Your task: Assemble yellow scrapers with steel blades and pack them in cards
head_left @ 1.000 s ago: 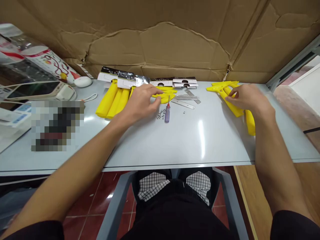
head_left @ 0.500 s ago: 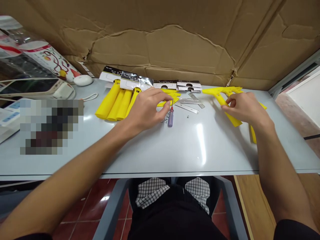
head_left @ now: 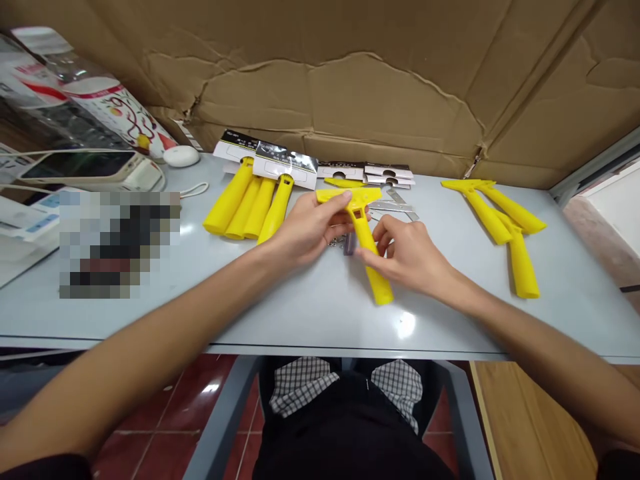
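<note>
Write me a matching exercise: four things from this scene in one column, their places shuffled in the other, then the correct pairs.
1. Yellow tool
2. Purple-handled screwdriver
3. Brown cardboard
4. Bottle with the squiggly label

A. Rising along the back of the table
B. Partly hidden, by the fingers of the left hand
C. At the far left, beyond the phone
D. Gripped at its crosspiece

Pairs: 1-D, 2-B, 3-A, 4-C
</note>
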The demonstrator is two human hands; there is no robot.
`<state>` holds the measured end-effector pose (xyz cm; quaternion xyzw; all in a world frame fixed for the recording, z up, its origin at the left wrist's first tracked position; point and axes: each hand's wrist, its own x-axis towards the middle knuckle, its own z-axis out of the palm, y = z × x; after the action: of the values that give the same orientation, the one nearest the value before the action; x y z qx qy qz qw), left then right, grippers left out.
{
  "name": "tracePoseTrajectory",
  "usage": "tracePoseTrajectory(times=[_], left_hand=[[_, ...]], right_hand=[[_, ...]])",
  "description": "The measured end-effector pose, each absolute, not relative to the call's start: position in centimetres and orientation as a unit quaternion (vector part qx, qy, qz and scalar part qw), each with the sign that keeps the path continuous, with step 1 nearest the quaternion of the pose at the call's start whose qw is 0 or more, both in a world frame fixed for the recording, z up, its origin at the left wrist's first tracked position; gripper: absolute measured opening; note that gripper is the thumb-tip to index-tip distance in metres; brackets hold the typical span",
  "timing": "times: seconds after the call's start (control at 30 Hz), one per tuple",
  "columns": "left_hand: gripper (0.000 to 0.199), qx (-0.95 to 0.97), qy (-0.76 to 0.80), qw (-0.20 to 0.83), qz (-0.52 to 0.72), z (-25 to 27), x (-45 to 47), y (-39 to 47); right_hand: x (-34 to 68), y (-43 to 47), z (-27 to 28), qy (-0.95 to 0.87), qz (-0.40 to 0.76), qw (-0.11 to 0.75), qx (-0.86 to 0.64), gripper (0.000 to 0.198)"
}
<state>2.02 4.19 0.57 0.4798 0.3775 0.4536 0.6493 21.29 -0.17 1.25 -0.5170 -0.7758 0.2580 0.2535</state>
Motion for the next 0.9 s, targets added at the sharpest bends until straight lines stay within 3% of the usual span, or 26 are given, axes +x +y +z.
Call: tracePoseTrajectory(times=[0.13, 0.27, 0.4, 0.57, 0.9], left_hand=[[0.012, 0.434, 0.425, 0.615, 0.502, 1.1, 1.6, 4.9], [0.006, 0.4, 0.444, 0.587, 0.547, 1.6, 1.1, 5.5], [0.012, 0.415, 0.433, 0.575, 0.556, 1.3, 1.0, 5.7], [0.027, 0.467, 0.394, 0.572, 0.547, 1.3, 0.9, 5.6], [0.018, 0.424, 0.388, 0.632, 0.519, 0.5, 1.4, 5.3]], right_hand=[[21.7, 2.1, 0.2, -0.752, 0.364, 0.256, -0.486, 0.028], [21.6, 2.5, -0.2, -0.844, 0.217, 0.198, -0.449, 0.032], [20.3, 1.5, -0.1, -0.884, 0.144, 0.12, -0.428, 0.017], [20.4, 1.0, 0.2, -0.875, 0.151, 0.115, -0.445, 0.011], [28.2, 0.6, 1.3, -0.839, 0.026, 0.144, -0.524, 0.013]])
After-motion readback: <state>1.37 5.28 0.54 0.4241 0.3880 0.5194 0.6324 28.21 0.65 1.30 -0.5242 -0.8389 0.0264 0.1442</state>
